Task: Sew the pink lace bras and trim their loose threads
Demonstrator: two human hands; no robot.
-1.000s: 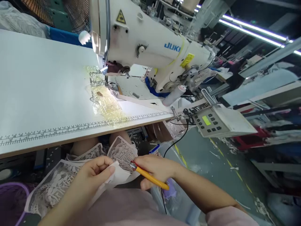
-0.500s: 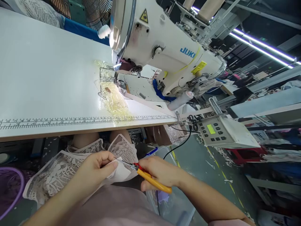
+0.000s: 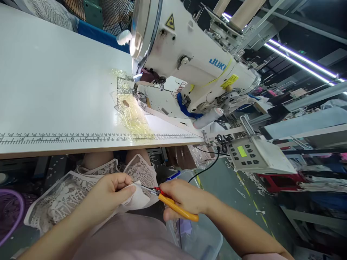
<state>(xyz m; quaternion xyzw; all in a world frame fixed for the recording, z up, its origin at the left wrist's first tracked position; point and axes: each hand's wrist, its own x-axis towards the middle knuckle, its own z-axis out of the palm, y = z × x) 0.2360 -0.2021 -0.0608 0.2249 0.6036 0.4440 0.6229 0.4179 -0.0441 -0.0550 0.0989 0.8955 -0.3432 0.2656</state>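
White lace fabric (image 3: 67, 202) lies across the lap, with a plain white edge piece drawn up between the hands. My left hand (image 3: 114, 195) is closed, pinching that edge between thumb and fingers. My right hand (image 3: 184, 198) grips scissors (image 3: 177, 207) with orange and red handles. Their slim metal blades point left and reach the fabric just beside my left fingertips. Whether the blades are cutting cannot be made out.
A sewing machine (image 3: 195, 54) stands on the white table (image 3: 54, 79), whose front edge carries a ruler strip. Its control box (image 3: 257, 155) hangs right. A purple basket (image 3: 20, 213) is at lower left, a clear plastic bin (image 3: 206, 234) at lower right. A fan (image 3: 114, 14) stands behind.
The view has shifted slightly. Both hands, the scissors and the pinched fabric keep nearly the same positions relative to each other.
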